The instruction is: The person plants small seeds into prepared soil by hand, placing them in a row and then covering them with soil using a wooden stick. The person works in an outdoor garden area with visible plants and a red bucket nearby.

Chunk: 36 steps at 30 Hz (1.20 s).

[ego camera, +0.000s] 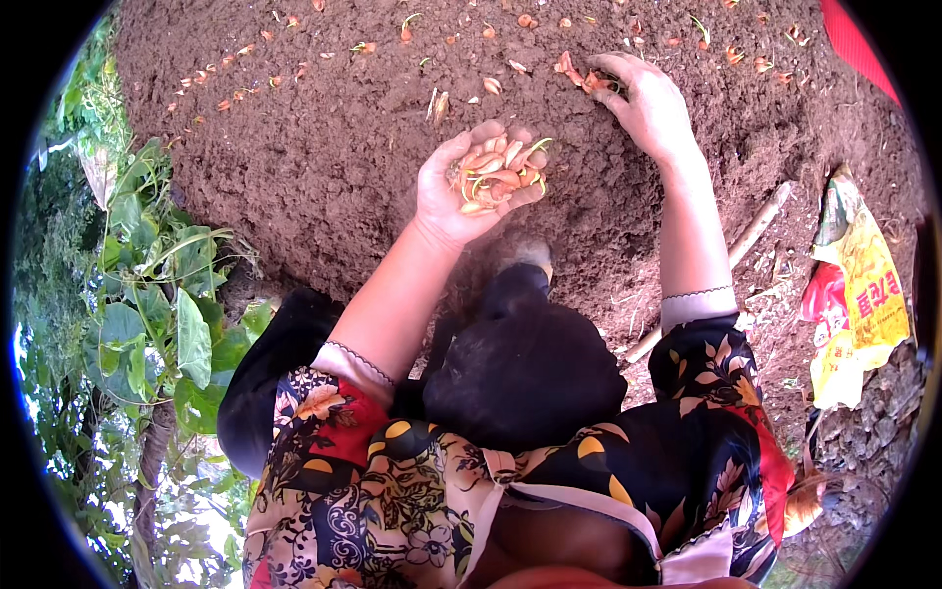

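My left hand point(464, 184) is palm up and cupped around a heap of small orange-brown, shallot-like bulbs point(500, 173), several with green shoots. Up and to its right, my right hand point(647, 107) is low over the soil, its thumb and fingers curled around a clump of reddish-brown bulbs with papery skins point(595, 81). The fingers partly hide this clump. More of the same papery pieces point(565, 68) lie just left of the fingertips. A single bulb point(492, 85) rests on the loose brown soil point(331, 162) between the two hands.
Rows of bulbs point(239, 94) sit in the soil across the far side. A wooden stick point(758, 224) and a crumpled yellow and red plastic bag point(868, 294) bearing writing lie at right. Leafy green plants point(195, 339) border the left. A red object point(857, 48) shows at upper right.
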Tool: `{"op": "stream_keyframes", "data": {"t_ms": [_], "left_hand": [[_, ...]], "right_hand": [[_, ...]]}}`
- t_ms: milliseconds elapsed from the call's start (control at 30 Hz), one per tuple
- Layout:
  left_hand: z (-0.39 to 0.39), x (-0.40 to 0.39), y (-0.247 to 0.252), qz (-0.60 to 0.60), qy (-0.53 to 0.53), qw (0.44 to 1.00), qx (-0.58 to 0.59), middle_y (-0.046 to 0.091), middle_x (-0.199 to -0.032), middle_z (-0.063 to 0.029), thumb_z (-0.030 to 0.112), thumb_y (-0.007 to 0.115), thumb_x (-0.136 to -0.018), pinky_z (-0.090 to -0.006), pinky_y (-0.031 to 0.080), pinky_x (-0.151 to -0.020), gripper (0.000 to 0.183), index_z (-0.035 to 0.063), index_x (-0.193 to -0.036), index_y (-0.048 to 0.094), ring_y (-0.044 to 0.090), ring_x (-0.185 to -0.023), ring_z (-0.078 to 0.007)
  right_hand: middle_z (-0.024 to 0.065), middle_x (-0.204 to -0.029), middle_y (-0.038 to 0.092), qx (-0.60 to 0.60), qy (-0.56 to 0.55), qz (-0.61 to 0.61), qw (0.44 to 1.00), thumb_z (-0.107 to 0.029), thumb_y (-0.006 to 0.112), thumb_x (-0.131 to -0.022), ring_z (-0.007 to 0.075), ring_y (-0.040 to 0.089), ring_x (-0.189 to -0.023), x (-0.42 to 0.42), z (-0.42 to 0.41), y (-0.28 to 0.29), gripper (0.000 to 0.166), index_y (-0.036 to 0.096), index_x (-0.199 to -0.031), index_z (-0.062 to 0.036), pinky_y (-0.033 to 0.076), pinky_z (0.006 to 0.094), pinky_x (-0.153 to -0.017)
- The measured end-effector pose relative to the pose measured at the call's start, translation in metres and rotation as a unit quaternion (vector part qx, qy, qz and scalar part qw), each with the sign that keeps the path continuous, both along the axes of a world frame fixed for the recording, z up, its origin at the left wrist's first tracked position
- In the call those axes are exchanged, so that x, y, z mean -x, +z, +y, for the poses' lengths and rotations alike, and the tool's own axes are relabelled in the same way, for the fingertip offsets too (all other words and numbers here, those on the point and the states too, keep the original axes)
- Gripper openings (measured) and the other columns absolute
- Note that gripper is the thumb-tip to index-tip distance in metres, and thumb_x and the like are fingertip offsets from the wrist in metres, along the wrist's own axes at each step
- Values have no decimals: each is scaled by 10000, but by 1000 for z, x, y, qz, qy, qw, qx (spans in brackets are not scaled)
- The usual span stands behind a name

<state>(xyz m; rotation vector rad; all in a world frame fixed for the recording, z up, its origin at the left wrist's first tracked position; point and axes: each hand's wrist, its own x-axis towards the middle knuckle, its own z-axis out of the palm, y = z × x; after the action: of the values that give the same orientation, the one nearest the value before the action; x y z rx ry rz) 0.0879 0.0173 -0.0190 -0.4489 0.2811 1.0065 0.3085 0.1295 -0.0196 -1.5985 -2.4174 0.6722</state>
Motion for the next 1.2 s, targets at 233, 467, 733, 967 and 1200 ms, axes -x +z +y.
{"op": "stream_keyframes", "data": {"t_ms": [233,467,733,967,1200], "left_hand": [[1,7,2,23,4,1000,11,552,-1145,-157,312,514,-833,-547,451,-858,327,95,-1058,611,499,-1086,-388],[5,7,-2,12,5,1000,12,553,-1152,-162,306,513,-832,-549,447,-863,327,94,-1062,609,497,-1094,-392],[9,11,0,19,5,1000,14,553,-1149,-162,304,513,-830,-542,447,-867,327,93,-1061,610,499,-1086,-390],[9,12,-2,33,4,999,25,550,-1150,-157,309,522,-829,-540,445,-872,328,96,-1063,609,495,-1091,-386],[4,15,-4,29,15,999,21,543,-1153,-149,312,520,-830,-536,448,-871,332,97,-1067,608,500,-1082,-380]], "right_hand": [[61,-1012,585,134,84,-88,983,-135,648,-736,263,572,-951,1,12,1,373,558,-1098,-139,469,365,-808],[92,-951,575,122,106,-68,984,-121,643,-751,288,571,-905,-15,15,10,349,557,-1088,-100,457,382,-800],[98,-983,571,164,65,63,982,-144,600,-805,261,553,-1000,-10,30,-11,254,586,-1050,-77,443,364,-858],[79,-983,573,12,29,-49,998,-148,628,-775,250,578,-914,25,6,-35,388,521,-1147,-121,468,337,-804],[73,-978,630,314,-215,414,827,-41,556,-856,106,598,-813,-10,10,-24,305,538,-1155,15,467,219,-683]]}}
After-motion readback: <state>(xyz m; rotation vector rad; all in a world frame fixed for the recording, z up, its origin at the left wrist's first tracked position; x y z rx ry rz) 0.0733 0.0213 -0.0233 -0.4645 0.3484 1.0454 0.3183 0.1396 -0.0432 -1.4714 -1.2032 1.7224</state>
